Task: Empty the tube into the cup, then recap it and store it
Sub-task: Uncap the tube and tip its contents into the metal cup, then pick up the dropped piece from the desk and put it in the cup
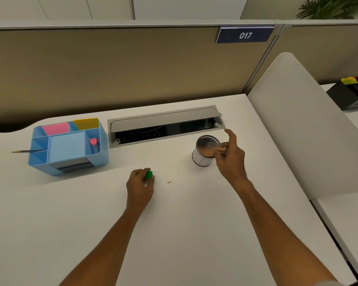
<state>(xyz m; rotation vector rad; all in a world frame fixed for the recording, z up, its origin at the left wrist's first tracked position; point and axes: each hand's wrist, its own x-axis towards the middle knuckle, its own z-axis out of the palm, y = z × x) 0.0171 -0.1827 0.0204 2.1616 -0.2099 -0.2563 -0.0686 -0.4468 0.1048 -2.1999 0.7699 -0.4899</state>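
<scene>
A small clear tube (pixel 214 147) is tilted mouth-down over the mesh cup (pixel 203 159), held by my right hand (pixel 232 159) with the index finger stretched out. Light brown bits lie inside the cup. My left hand (pixel 140 186) rests on the white desk (pixel 174 223) to the cup's left, closed around a green cap (pixel 148 174). One small brown bit (pixel 169 182) lies on the desk between my hands.
A blue desk organiser (pixel 68 147) with pink and yellow notes and a pencil (pixel 27 151) stands at the left. An open cable tray (pixel 165 126) runs behind the cup. A beige partition stands at the back, and a white divider (pixel 298 131) on the right.
</scene>
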